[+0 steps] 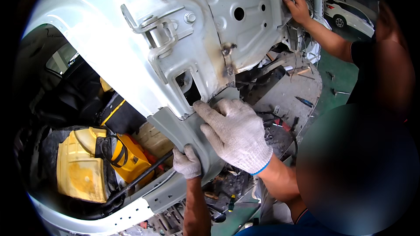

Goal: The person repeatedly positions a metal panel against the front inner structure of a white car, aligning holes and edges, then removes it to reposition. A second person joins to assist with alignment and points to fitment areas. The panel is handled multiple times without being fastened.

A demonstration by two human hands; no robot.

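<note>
One yellow bag (131, 168) bears a dark patch (140, 157), perhaps a label. One grey panel (192, 133) sits below the pale car body (100, 61); the gloved right hand (236, 135) touches it, fingers apart, while the gloved left hand (187, 162) meets its edge, whether clamped one cannot tell. One co-worker's bare hand (298, 8) appears above.

Free room and obstacles around the grey pillar piece (165, 122). Left of the left hand (187, 162), the opening inside the pale body frame (96, 52) gives passage to the cabin; a dark bar (146, 173) crosses its lower part, and a yellow bag (131, 159) and yellow block (83, 166) fill the space behind. Above the right hand (236, 133), a slot (189, 91) stands open beneath the protruding hinge (159, 35). At right, room remains over the grey platform (299, 85), interrupted by a black cable (294, 137); farther up, a co-worker's arm (330, 39) blocks the way.
</note>
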